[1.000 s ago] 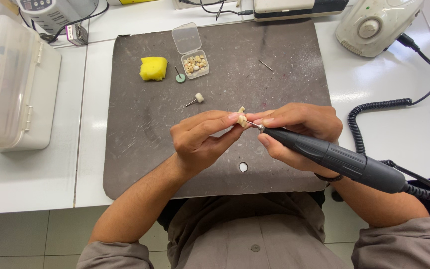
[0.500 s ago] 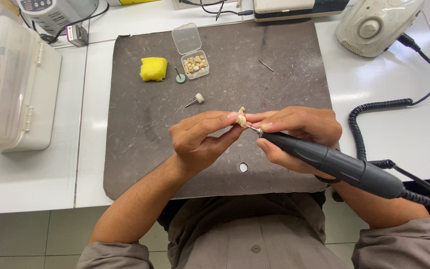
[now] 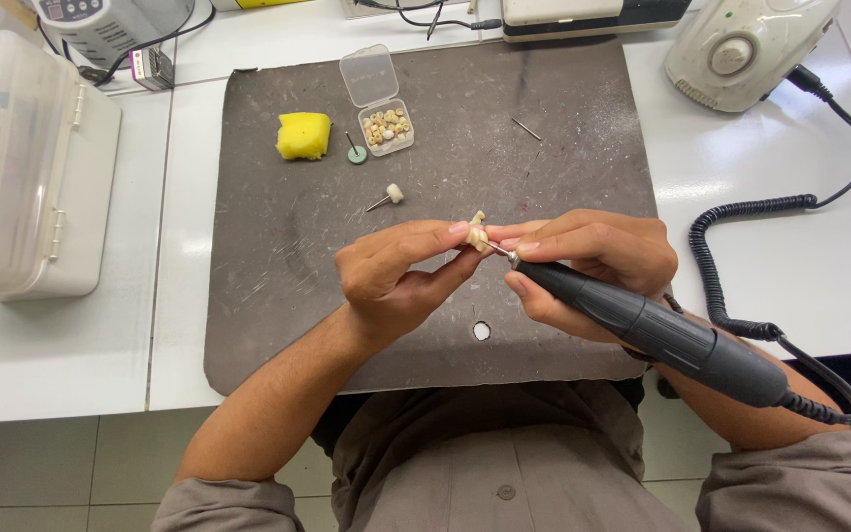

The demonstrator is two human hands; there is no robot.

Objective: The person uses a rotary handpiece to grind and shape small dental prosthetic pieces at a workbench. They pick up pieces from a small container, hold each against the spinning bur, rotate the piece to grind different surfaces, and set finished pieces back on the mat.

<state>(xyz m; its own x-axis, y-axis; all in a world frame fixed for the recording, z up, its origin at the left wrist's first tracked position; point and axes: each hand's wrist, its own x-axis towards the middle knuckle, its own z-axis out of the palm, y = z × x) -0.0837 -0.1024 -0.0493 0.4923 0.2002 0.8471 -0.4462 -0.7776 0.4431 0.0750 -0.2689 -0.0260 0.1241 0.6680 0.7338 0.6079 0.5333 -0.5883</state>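
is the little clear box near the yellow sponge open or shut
Open: the small clear box has its lid flipped back flat on the mat, small pale pieces showing inside.

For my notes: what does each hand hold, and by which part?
Left hand pinches a small cream piece at its fingertips; right hand grips the dark handpiece near its front end.

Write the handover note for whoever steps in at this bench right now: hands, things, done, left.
Left hand: pinches a small cream tooth-like piece at the fingertips, above the dark mat.
Right hand: grips the black corded handpiece, tip against the piece.
On the mat: open clear box of similar pieces, yellow sponge, green disc bit, white-tipped bit, thin pin.
Done: piece in hand, tool on it.
Left: how far the piece is worked cannot be told.
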